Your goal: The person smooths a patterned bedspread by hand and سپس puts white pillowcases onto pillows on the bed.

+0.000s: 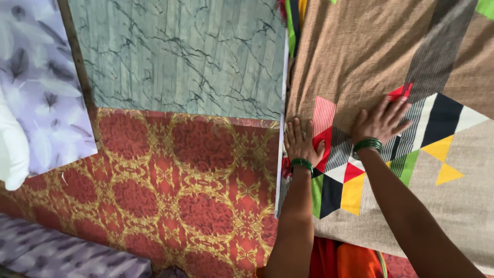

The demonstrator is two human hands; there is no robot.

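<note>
- Both palms flat and open on the brown patterned cloth (370,56), gripping nothing: left hand (301,141) near its left edge, right hand (381,121) further in, on the coloured triangles.
- Cloth spread and mostly smooth, judging by the few creases; left edge not yet tidied.
- Red-and-gold sheet (180,190) and green marbled sheet (180,56) bordering that edge.
- Open fabric to the right for sliding.

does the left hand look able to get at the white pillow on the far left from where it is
Probably not without shifting. The left hand lies flat on the patterned cloth, and the white pillow sits at the far left edge, across the whole red and gold mat. Nothing blocks the way.
</note>
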